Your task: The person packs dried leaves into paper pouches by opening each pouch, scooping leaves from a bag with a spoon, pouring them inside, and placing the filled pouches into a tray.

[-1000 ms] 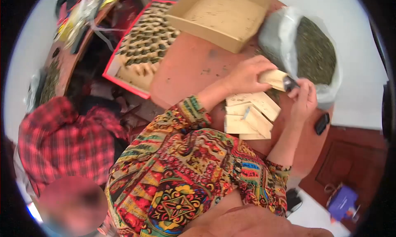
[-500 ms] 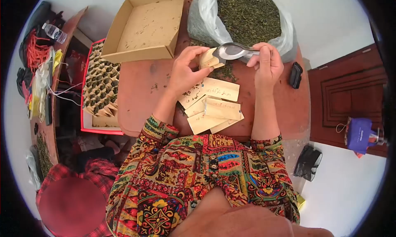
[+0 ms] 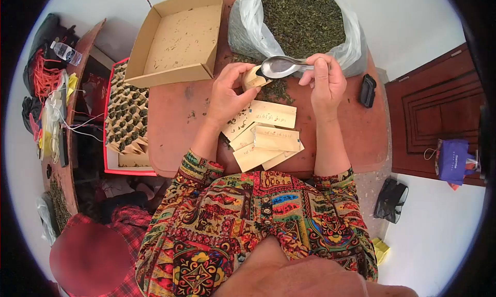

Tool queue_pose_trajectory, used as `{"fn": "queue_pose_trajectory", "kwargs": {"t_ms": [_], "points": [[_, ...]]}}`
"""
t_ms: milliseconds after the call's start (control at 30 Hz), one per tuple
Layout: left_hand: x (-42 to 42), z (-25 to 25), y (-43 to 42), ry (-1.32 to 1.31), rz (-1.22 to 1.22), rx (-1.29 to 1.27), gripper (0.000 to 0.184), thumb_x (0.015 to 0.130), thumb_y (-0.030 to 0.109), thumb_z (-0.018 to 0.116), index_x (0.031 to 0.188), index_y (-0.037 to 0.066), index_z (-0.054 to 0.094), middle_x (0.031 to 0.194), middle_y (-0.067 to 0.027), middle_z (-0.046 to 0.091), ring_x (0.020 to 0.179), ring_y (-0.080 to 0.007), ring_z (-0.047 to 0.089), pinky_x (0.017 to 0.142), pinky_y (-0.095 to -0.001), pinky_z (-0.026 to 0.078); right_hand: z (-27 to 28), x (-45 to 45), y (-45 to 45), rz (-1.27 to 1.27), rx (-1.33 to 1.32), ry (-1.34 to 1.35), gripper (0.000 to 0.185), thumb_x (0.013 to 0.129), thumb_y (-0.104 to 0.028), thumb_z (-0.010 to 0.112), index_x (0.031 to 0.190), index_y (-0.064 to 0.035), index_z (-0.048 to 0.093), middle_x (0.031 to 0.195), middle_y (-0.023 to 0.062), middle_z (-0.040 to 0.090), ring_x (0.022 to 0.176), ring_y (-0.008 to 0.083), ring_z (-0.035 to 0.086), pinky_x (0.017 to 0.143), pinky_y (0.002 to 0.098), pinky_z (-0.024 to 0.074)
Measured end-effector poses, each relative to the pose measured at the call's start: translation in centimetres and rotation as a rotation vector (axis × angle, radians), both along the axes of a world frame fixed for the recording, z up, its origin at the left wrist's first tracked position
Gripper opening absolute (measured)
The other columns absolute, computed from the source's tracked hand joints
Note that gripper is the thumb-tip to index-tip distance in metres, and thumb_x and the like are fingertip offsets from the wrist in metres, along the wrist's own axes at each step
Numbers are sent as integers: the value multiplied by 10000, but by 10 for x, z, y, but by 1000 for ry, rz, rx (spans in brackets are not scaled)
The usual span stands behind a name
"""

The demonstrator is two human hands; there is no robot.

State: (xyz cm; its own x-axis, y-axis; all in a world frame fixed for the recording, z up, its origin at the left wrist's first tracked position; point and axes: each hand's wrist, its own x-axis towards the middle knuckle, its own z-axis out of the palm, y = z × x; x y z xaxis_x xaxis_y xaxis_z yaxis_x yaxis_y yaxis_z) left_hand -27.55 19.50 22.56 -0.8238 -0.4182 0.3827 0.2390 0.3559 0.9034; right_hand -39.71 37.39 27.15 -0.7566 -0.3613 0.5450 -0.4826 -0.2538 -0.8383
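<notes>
My left hand (image 3: pixel 227 93) pinches a small tan paper bag (image 3: pixel 250 80) between thumb and fingers, its mouth facing right. In my right hand (image 3: pixel 327 84) is a metal spoon (image 3: pixel 279 66), held by its handle. The spoon's bowl is at the bag's mouth; whether it touches the paper I cannot tell. Below my hands, several flat tan paper packets (image 3: pixel 276 138) with red print lie overlapped on the reddish table (image 3: pixel 175 124). Loose dried leaves (image 3: pixel 275 92) are scattered beneath the spoon. Behind it stands a clear plastic sack (image 3: pixel 254 31) filled with dark dried leaves (image 3: pixel 305 23).
A shallow cardboard box (image 3: pixel 175 72) with leaf crumbs sits at the back left. Beside the table, a red-edged box (image 3: pixel 126 116) holds rows of filled paper bags. A black object (image 3: pixel 367 90) lies near the right edge. Another person in a plaid sleeve (image 3: pixel 132 219) is at lower left.
The whole view has shifted slightly. The spoon's bowl shows at a different angle and looks darker, and the bag's mouth has turned a little. Both hands keep their holds.
</notes>
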Motion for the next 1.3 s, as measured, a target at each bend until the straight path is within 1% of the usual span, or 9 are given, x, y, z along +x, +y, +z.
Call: {"fn": "queue_pose_trajectory", "kwargs": {"t_ms": [333, 567, 667, 767, 867, 967, 1067, 1233, 1300], "points": [[-1, -3, -1, 34, 98, -172, 538, 711, 41, 780, 1214, 44, 588, 1183, -105, 589, 1106, -259, 588, 887, -345, 537, -1, -4, 2, -19, -39, -54, 268, 1048, -222, 497, 954, -8, 627, 672, -9, 602, 572, 37, 553, 545, 193, 420], [-1, -4, -1, 24, 106, -263, 546, 702, 62, 784, 1212, 45, 590, 1195, -129, 593, 1104, -298, 587, 916, -374, 509, -3, 5, -4, 10, 193, 153, 232, 1035, -178, 512, 929, -11, 633, 654, 5, 607, 573, 54, 569, 545, 221, 448], [1, -3, -1, -26, 57, -334, 596, 734, -4, 766, 1287, 46, 550, 1256, -109, 526, 1164, -230, 571, 932, -329, 537, -4, 7, -9, 85, 242, 151, 223, 1029, -175, 522, 930, -6, 629, 647, 14, 605, 574, 64, 578, 543, 231, 454], [3, 7, 5, -37, 59, -404, 626, 717, 28, 789, 1297, 62, 554, 1223, -104, 547, 1115, -230, 580, 881, -325, 530, -5, 8, -12, 156, 283, 69, 214, 1024, -175, 534, 938, -1, 624, 647, 18, 604, 576, 70, 582, 544, 235, 456], [3, 8, 6, -43, 56, -397, 614, 706, 59, 810, 1276, 70, 582, 1191, -94, 563, 1071, -223, 581, 844, -319, 520, -10, 7, -15, 197, 298, 14, 202, 1018, -177, 546, 956, 0, 622, 652, 20, 607, 586, 71, 589, 551, 233, 457], [5, 9, 6, -69, 45, -339, 560, 699, 104, 814, 1219, 56, 611, 1145, -127, 580, 1089, -304, 567, 941, -382, 482, -12, 5, -17, 250, 298, -19, 196, 1015, -184, 556, 981, -2, 621, 669, 21, 616, 611, 71, 599, 567, 230, 460], [5, 8, 6, -87, 70, -270, 534, 701, 104, 812, 1197, 55, 620, 1127, -119, 577, 1078, -296, 566, 925, -376, 486, -13, 4, -19, 316, 303, -49, 180, 1015, -181, 559, 1011, -12, 619, 696, 14, 621, 644, 64, 592, 592, 223, 460], [4, 7, 4, -58, 81, -332, 520, 703, 102, 811, 1184, 48, 621, 1120, -119, 581, 1081, -293, 566, 920, -376, 488, -16, -3, -16, 303, 397, -10, 158, 1023, -161, 547, 1045, -22, 619, 712, -5, 613, 663, 45, 562, 608, 205, 451], [4, 7, 4, -56, 80, -338, 520, 701, 100, 811, 1182, 47, 621, 1117, -120, 582, 1082, -293, 566, 922, -378, 487, -13, -3, -14, 275, 428, 30, 189, 1019, -193, 545, 1025, -23, 627, 707, 30, 642, 643, 84, 605, 605, 243, 475]]}}
